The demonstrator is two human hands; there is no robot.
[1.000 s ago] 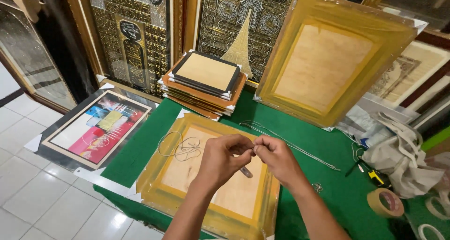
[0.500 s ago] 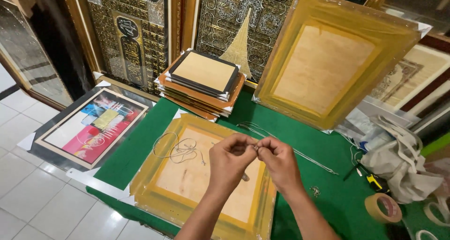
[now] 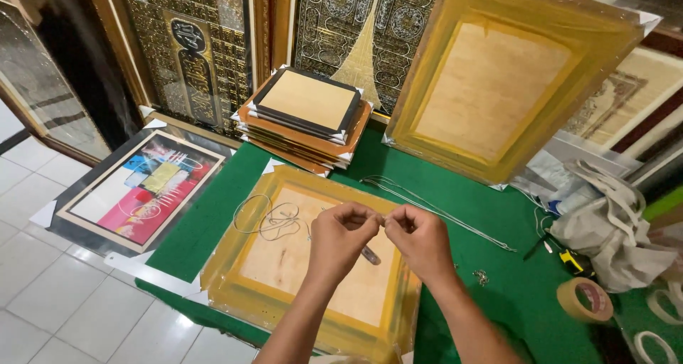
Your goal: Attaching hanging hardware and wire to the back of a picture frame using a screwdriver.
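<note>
Pinching thin wire (image 3: 274, 218) between both hands: left hand (image 3: 341, 237), right hand (image 3: 420, 241); grips clenched over yellow-wrapped frame (image 3: 242, 264) on green table (image 3: 526, 300).

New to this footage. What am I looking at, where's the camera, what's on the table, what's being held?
There is no machine here: a person works with two bare hands, filmed by one camera worn on their head, looking down. The left hand and right hand meet fingertip to fingertip, pinching a thin wire that trails off in loose loops. Below them a picture frame wrapped in yellow film lies flat on the green table. A second wrapped frame leans upright behind, beside a stack of smaller frames. A tape roll lies at the right.
</note>
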